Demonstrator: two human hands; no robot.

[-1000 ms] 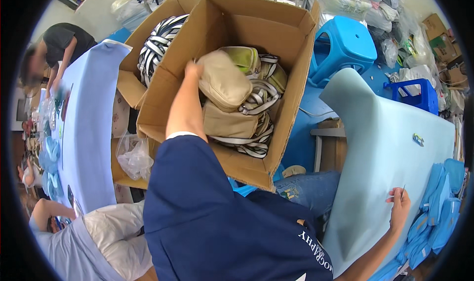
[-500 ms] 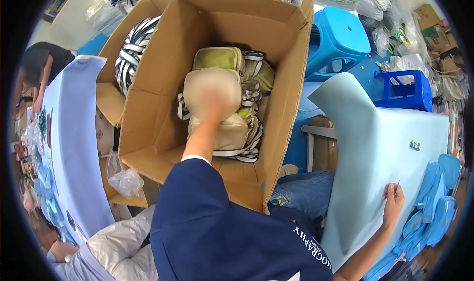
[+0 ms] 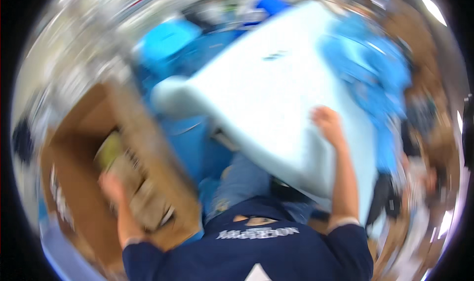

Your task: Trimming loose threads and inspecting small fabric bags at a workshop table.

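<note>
My left hand (image 3: 111, 184) is down inside an open cardboard box (image 3: 74, 167), beside a stack of beige and green bags (image 3: 148, 204). Motion smears its fingers, so their pose is unclear; the hand seems apart from the bags' top faces. Over the pale blue covered table (image 3: 266, 103), my right hand (image 3: 327, 120) has its fingers curled together. Whatever it may hold is too blurred to make out. Farther back on the tabletop lies a small dark item (image 3: 274, 56).
A pile of light blue bags (image 3: 370, 59) covers the table's far right side. A bright blue plastic stool (image 3: 170, 39) stands beyond the box, with a darker blue one (image 3: 271, 7) farther off. At the right edge, a person in a striped top (image 3: 417, 187) is partly visible.
My view has swung right, so the box now sits at the left and the table in the middle. My left hand has come off the beige bag's top toward the box's left side.
</note>
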